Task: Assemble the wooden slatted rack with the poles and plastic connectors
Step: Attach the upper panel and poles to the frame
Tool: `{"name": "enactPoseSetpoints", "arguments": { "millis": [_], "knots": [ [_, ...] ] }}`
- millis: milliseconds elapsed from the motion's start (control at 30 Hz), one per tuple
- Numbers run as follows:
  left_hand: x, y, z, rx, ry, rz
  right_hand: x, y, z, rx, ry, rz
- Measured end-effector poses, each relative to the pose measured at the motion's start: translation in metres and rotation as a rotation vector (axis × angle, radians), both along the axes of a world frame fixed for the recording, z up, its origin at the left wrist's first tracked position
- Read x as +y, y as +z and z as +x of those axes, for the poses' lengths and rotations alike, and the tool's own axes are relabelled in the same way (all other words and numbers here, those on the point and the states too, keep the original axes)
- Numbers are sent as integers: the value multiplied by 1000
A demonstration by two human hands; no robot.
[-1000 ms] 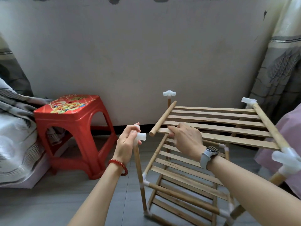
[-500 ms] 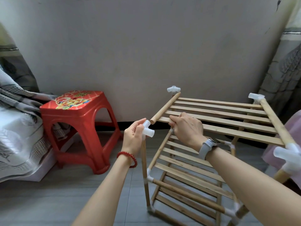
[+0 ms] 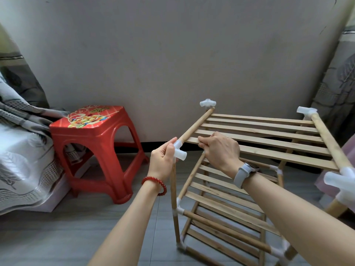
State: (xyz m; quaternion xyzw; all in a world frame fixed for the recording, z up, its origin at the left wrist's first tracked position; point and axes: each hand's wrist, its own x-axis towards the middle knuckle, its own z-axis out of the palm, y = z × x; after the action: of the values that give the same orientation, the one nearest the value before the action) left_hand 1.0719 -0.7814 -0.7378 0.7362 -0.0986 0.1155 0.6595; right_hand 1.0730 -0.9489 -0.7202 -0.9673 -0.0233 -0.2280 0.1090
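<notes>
A wooden slatted rack stands on the floor with two lower shelves joined by white connectors. My left hand pinches a white plastic connector on top of the front-left upright pole. The near end of the top shelf's left rail sits at that connector's mouth. My right hand grips the front slats of the top slatted shelf, holding it level. Other connectors sit at the back left, back right and front right corners.
A red plastic stool stands left of the rack against the grey wall. A bed with patterned bedding fills the far left. Curtain fabric hangs at the right. Grey floor tiles lie in front.
The left hand brought the pole-top connector up to the top shelf's left rail end, which now meets it. The right hand kept holding the shelf slats. The camera moved closer.
</notes>
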Motion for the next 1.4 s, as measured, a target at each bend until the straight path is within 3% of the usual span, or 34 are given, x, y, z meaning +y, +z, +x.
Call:
{"name": "enactPoseSetpoints", "arguments": {
  "millis": [267,467,667,867,1067,1133,1300,1400],
  "knots": [
    [2,2,2,13,14,36,0,1,0,-4,5,58],
    [-5,4,1,80,-15,-8,2,0,-3,-28,31,15],
    [-11,4,0,82,29,74,1,-1,-5,-50,69,-21],
    [4,11,-12,173,-194,96,-6,3,-15,-58,98,16],
    [12,19,-33,76,-283,131,-34,5,-43,-145,237,176],
    [8,23,-37,-26,-227,317,-49,6,-50,-164,271,319],
    [-7,23,-32,-493,-270,1057,-84,12,-66,-88,305,569],
    [-23,32,-22,-641,-301,1221,-104,17,-73,26,361,630]
  ]
}}
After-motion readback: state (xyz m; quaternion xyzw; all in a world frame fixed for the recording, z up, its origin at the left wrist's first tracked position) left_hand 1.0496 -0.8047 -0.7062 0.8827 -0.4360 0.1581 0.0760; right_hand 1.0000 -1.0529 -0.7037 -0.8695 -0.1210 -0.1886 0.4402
